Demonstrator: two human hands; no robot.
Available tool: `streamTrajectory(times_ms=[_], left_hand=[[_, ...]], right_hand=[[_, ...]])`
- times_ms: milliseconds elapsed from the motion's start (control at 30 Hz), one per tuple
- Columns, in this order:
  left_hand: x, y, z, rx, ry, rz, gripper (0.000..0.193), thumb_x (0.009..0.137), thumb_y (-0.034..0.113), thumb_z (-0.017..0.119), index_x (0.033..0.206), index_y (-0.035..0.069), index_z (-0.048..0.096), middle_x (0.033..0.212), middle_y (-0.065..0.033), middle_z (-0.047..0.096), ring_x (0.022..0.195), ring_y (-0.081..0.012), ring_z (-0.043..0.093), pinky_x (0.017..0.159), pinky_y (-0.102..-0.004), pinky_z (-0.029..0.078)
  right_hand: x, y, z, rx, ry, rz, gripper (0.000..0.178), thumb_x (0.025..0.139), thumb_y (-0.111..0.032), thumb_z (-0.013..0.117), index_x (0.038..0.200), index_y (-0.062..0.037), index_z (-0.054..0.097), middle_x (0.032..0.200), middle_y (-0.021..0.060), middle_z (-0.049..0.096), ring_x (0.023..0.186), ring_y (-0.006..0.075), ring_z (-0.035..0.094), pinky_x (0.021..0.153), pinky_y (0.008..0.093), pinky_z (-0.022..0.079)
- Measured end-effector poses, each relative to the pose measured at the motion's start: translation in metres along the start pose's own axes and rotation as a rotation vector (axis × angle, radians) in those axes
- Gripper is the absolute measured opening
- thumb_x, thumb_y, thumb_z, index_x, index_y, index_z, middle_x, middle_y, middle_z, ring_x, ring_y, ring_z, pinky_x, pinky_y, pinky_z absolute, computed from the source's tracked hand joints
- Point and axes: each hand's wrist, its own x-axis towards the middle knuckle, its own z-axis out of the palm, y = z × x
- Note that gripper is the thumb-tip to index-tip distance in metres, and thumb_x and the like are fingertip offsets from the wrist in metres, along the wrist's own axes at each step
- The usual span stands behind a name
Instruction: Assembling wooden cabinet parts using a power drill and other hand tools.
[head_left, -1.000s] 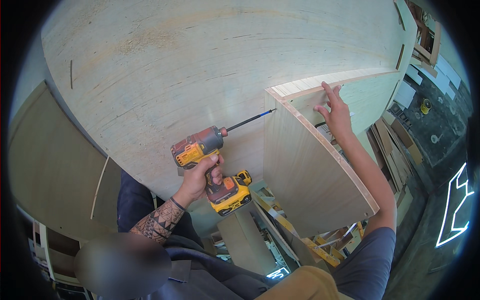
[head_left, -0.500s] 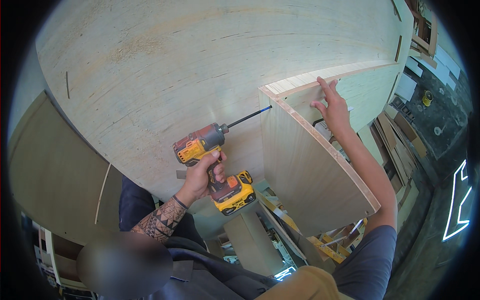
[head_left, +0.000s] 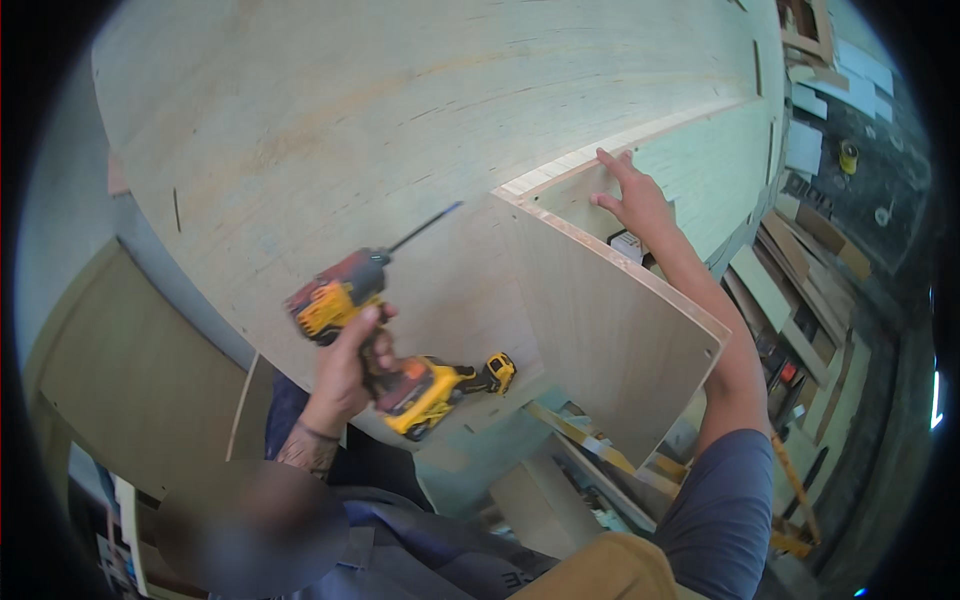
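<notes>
My left hand [head_left: 345,375] is wrapped round the grip of a yellow, black and reddish impact driver [head_left: 335,300]. Its long dark bit [head_left: 425,228] points up and right, its tip apart from the wood. My right hand [head_left: 638,205] is at the corner of a pale plywood box frame, fingers spread, with the fingertips on the top edge strip [head_left: 570,168]. The upright side panel [head_left: 610,310] of that frame stands on a large plywood sheet [head_left: 300,130]. Behind the panel's edge, a whitish object [head_left: 628,245] shows in part.
Another yellow-and-black tool [head_left: 498,372] lies beyond the driver's battery, partly hidden. A curved brown panel [head_left: 140,370] stands at the left. Wood offcuts [head_left: 800,290] lie on the floor at the right, near a yellow roll-like object [head_left: 848,157].
The impact driver has moved left, drawing its bit tip away from the side panel near the corner. My right hand stays at the frame's top edge. The whole view has shifted slightly.
</notes>
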Motion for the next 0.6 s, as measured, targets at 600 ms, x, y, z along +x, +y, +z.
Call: streamTrajectory(times_ms=[600], left_hand=[[-0.103,0.138,0.021,1.659,0.543,0.631,0.034,0.095,0.015,0.074,0.124,-0.003,0.068,0.098,-0.011,0.074,0.086,-0.0154,0.067,0.078,-0.035,0.055]], right_hand=[[-0.131,0.047,0.04,0.107,0.378,0.602,0.024,0.094,-0.026,0.065,0.102,-0.0065,0.077,0.112,0.0174,0.072,0.111,0.0373,0.066,0.094,0.0439,0.056]])
